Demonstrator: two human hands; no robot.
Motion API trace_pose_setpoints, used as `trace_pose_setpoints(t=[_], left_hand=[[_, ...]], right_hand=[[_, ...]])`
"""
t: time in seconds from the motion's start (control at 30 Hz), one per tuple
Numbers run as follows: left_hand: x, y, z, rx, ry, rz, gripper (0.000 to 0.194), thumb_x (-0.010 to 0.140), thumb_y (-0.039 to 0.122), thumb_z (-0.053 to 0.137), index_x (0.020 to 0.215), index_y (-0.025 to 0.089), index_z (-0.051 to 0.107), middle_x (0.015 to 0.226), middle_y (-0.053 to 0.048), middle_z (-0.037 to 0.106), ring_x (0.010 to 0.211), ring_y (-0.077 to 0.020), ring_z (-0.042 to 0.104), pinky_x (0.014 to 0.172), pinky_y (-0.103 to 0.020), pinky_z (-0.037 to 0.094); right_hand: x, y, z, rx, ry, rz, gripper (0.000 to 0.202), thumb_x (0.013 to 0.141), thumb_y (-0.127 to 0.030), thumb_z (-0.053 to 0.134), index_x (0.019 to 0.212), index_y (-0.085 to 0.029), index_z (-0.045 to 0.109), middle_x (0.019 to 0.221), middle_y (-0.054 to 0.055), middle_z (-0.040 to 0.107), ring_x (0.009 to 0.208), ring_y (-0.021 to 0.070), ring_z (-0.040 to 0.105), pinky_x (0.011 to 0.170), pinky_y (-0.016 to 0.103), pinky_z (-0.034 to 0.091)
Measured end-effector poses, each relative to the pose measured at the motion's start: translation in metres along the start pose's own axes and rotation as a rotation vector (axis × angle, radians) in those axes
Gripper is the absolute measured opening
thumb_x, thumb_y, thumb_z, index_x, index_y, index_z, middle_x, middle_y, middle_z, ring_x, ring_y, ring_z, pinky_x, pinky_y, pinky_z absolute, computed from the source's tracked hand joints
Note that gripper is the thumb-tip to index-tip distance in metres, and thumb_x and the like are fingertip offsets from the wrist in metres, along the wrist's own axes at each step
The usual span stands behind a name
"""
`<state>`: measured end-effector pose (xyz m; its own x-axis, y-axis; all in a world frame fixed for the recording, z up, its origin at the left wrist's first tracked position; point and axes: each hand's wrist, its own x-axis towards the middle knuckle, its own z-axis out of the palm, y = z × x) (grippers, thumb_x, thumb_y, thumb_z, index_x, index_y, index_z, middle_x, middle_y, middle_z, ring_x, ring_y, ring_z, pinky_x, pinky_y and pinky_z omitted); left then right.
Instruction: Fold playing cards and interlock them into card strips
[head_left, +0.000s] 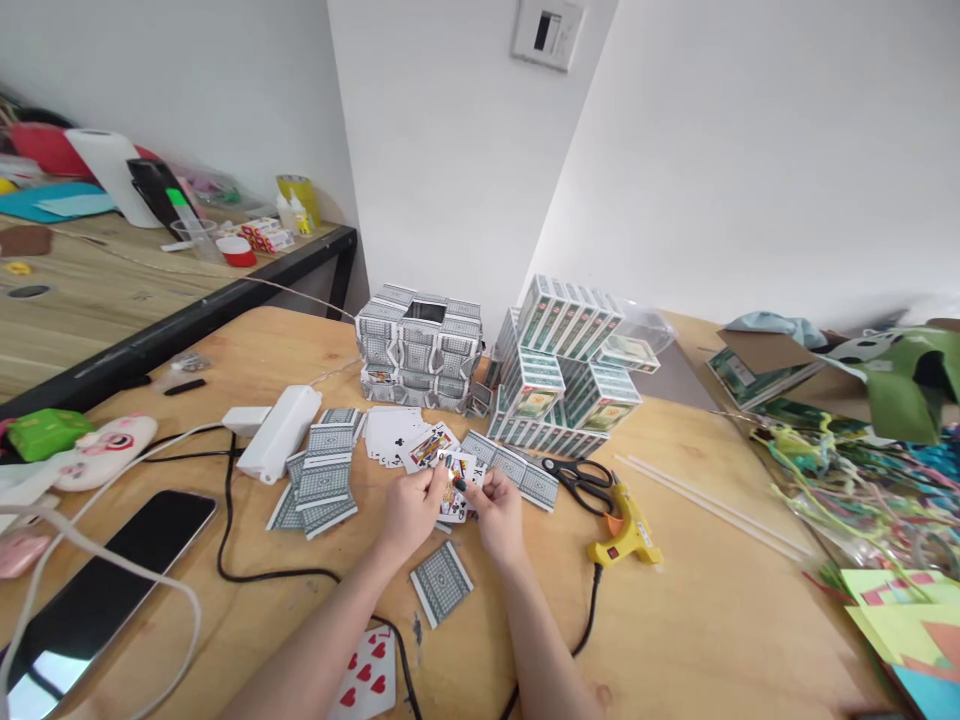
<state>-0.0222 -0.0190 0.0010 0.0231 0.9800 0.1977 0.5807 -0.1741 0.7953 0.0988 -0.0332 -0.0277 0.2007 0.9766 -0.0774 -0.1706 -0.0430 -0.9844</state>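
Note:
Between my two hands is a playing card (pixel 454 502), face up with a court figure showing. My left hand (pixel 411 508) pinches its left side, thumb on top, and my right hand (pixel 495 508) grips the right side, where a king's corner also shows. Just behind lie loose white-faced cards (pixel 391 432). Folded grey-backed cards (pixel 328 462) are piled to the left, and a row of them (pixel 536 482) lies to the right. One folded grey card (pixel 442 582) rests between my forearms. A hollow block built of folded cards (pixel 420 350) stands at the back.
Green-and-white card boxes (pixel 555 375) are stacked at back right. Black scissors (pixel 581 480), a yellow glue gun (pixel 628 525) and clear glue sticks (pixel 712 505) lie to the right. At left are a phone (pixel 112 590), cables and a white power strip (pixel 281 435). A heart card (pixel 369 675) lies in front.

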Motion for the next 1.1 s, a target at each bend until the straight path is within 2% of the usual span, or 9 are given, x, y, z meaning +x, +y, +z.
trace_pose_setpoints(t=[0.13,0.53,0.7,0.93,1.1], left_hand=[[0.0,0.002,-0.001,-0.047,-0.019,0.004,0.041,0.081,0.033,0.035,0.044,0.019,0.026,0.039,0.003,0.03,0.041,-0.0089,0.03,0.043,-0.023,0.022],[0.0,-0.005,0.002,0.002,-0.063,0.068,0.034,0.082,0.028,0.033,0.05,0.02,0.028,0.042,0.003,0.033,0.041,-0.0097,0.034,0.045,-0.024,0.022],[-0.001,-0.011,0.003,-0.002,-0.044,0.094,0.032,0.084,0.03,0.031,0.054,0.02,0.031,0.044,0.004,0.036,0.043,-0.01,0.035,0.045,-0.023,0.024],[0.0,-0.01,0.0,0.01,-0.006,0.148,0.027,0.085,0.03,0.029,0.062,0.019,0.039,0.054,0.001,0.048,0.05,-0.0124,0.045,0.049,-0.022,0.032],[0.002,-0.008,0.003,0.049,0.025,0.178,0.026,0.085,0.028,0.029,0.062,0.02,0.037,0.052,0.001,0.047,0.048,-0.0127,0.046,0.047,-0.022,0.032]], right_hand=[[0.0,0.0,0.0,0.012,0.017,0.006,0.03,0.062,-0.038,0.068,0.061,-0.019,0.044,0.052,-0.005,0.048,0.045,0.0085,0.042,0.046,0.021,0.035],[0.0,-0.008,-0.001,0.05,0.041,0.029,0.033,0.061,-0.039,0.069,0.06,-0.019,0.043,0.048,-0.006,0.045,0.042,0.0074,0.039,0.042,0.02,0.032],[0.001,-0.005,-0.001,0.055,0.015,0.023,0.034,0.062,-0.04,0.069,0.061,-0.019,0.042,0.05,-0.006,0.045,0.043,0.0071,0.039,0.043,0.02,0.033],[0.001,-0.004,0.001,0.067,-0.011,0.009,0.034,0.063,-0.039,0.069,0.062,-0.019,0.041,0.052,-0.006,0.046,0.044,0.0073,0.04,0.044,0.02,0.035],[0.002,-0.006,0.003,0.06,0.007,-0.006,0.033,0.064,-0.039,0.068,0.063,-0.019,0.042,0.051,-0.006,0.047,0.043,0.0072,0.04,0.043,0.019,0.033]])
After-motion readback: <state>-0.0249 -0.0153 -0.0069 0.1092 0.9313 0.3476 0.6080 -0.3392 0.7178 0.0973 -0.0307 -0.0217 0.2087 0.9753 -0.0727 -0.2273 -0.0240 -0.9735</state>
